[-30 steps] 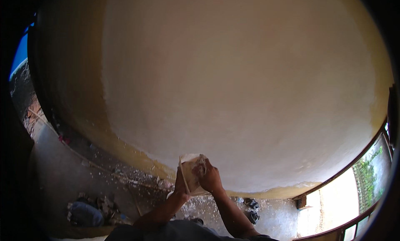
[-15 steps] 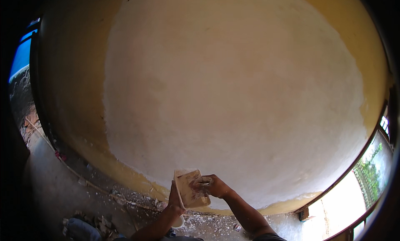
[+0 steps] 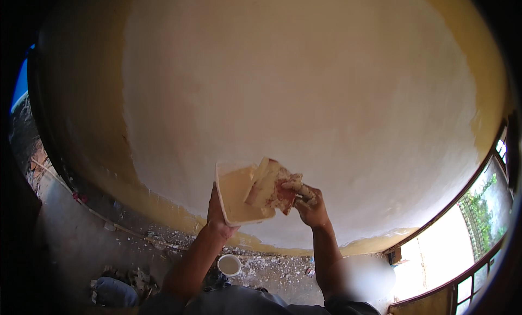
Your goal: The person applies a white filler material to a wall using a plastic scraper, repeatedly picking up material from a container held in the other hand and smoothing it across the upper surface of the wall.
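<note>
My left hand (image 3: 217,218) grips a shallow rectangular container (image 3: 235,196) of beige paste along its left side and lower corner. My right hand (image 3: 311,206) has its fingers closed on a broad, flat scraper (image 3: 268,183) smeared with beige and reddish-brown material. The scraper's blade overlaps the container's right part, tilted above it; whether it touches the paste I cannot tell. Both are held up in front of a wall (image 3: 293,97) with a large pale coated area inside yellow margins.
Below stands a white bucket (image 3: 229,264) on a floor (image 3: 272,269) strewn with flakes. A blue-grey bundle (image 3: 113,293) and scraps lie at the lower left, with a long pole (image 3: 51,174) at the far left. A bright opening (image 3: 435,255) with dark frames is at the right.
Both hands have risen higher in the picture. The scraper has moved rightward and come into fuller view, uncovering the paste inside the container. The bucket below shows more fully.
</note>
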`<move>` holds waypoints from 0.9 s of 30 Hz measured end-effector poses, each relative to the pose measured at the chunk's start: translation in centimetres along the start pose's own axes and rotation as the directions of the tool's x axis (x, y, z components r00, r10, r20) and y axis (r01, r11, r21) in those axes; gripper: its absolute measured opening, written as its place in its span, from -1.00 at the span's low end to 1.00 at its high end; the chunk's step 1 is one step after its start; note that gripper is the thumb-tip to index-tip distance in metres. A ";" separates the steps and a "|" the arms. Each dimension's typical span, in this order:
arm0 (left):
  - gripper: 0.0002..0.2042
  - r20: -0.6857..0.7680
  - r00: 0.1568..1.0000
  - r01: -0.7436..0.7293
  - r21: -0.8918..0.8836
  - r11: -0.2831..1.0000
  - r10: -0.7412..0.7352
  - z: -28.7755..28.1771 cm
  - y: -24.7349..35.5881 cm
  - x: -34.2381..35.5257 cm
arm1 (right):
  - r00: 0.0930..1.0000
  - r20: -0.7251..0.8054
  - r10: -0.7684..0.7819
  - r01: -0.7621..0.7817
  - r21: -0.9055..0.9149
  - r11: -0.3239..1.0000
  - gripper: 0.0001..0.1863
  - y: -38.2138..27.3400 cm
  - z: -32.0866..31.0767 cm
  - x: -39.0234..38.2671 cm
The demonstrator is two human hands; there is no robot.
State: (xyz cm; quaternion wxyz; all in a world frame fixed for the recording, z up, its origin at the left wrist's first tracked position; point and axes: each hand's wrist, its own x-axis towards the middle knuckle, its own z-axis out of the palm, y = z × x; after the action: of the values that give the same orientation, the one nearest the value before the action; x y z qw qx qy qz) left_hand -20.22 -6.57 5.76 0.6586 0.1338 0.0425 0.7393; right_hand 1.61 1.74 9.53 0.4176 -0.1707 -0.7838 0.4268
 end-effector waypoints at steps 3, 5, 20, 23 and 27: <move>-0.50 0.040 0.999 0.023 0.057 0.998 -0.025 1.4 0.2 0.6 | 0.990 -0.109 -0.095 0.096 0.004 0.995 -0.67 -1.4 0.0 0.3; -0.50 0.035 0.998 0.042 0.087 0.995 -0.045 3.6 0.0 0.7 | 0.979 -0.153 -0.133 0.120 -0.088 0.989 -0.67 -2.3 -0.3 0.6; -0.45 -0.066 0.998 -0.007 0.124 0.992 0.015 9.2 -0.6 3.4 | 0.552 -0.248 -0.796 0.072 -0.937 0.342 -0.83 -8.5 -0.6 7.2; -0.45 -0.069 0.996 -0.046 0.115 0.992 0.054 8.1 -0.3 4.1 | 0.649 -0.238 -0.723 -0.100 -0.968 0.229 -0.85 -12.5 -1.0 10.9; -0.45 -0.072 0.985 -0.146 0.109 0.983 0.154 4.4 0.7 3.4 | 0.833 -0.224 -0.505 -0.238 -0.971 0.038 -0.88 -17.6 -0.8 16.6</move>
State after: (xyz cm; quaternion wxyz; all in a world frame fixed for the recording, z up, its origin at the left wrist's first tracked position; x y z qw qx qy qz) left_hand -20.09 -3.82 10.59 0.5909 0.1407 0.0972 0.7884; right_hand -6.04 2.37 32.53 0.4165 -0.4376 -0.7201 -0.3412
